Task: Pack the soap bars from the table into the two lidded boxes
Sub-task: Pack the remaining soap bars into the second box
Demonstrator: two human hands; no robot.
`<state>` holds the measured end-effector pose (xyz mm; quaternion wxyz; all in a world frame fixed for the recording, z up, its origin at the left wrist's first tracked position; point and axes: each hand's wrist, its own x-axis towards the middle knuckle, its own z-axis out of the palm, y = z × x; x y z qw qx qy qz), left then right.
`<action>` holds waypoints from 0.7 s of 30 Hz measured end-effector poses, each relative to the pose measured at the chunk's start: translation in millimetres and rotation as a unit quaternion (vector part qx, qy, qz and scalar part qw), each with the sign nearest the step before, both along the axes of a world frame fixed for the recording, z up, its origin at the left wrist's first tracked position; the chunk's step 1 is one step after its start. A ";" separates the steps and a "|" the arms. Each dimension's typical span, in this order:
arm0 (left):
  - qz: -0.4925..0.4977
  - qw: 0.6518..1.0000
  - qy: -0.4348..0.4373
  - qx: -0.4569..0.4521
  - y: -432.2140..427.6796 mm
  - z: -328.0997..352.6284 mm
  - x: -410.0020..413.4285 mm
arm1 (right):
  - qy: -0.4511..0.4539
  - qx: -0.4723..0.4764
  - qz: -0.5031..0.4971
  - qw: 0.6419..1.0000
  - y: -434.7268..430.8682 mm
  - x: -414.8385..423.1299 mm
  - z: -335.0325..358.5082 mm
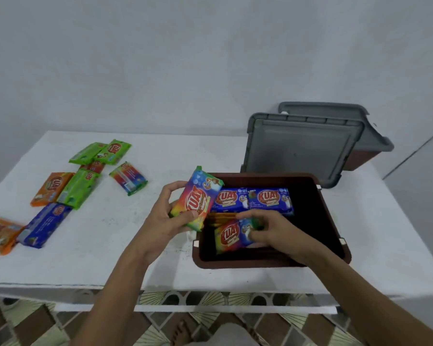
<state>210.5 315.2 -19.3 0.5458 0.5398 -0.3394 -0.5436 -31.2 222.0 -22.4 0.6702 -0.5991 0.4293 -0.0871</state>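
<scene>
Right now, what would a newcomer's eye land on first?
The left hand holds a rainbow soap bar tilted at the open brown box's left rim; the right hand grips another rainbow bar inside, near two blue bars. Loose bars lie scattered on the table's left, a grey lid propped behind the box.

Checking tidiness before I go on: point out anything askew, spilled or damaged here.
Nothing spilled or damaged. The grey lid stands on edge, leaning against the rear box, not flat. The loose soap bars at the left of the table lie jumbled, some overlapping at odd angles.
</scene>
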 end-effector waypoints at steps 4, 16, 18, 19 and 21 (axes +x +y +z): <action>0.012 1.000 0.006 0.002 1.0 -1.5 -1.1 | 0.084 -0.055 0.082 0.992 -10.9 16.1 -16.3; 0.001 0.999 -0.033 -0.011 1.0 3.5 -5.7 | 0.281 -0.262 0.201 0.901 -17.9 19.2 -16.8; -0.014 0.998 -0.052 -0.018 1.0 6.2 -5.0 | 0.251 -0.267 0.161 0.916 -16.9 12.1 -1.1; -0.020 0.998 -0.059 -0.021 0.7 7.9 -5.0 | 0.216 -0.271 0.125 0.929 -15.3 9.9 7.3; -0.032 0.996 -0.074 -0.025 -0.6 12.9 -7.0 | 0.098 -0.238 0.025 0.966 -11.0 7.7 24.3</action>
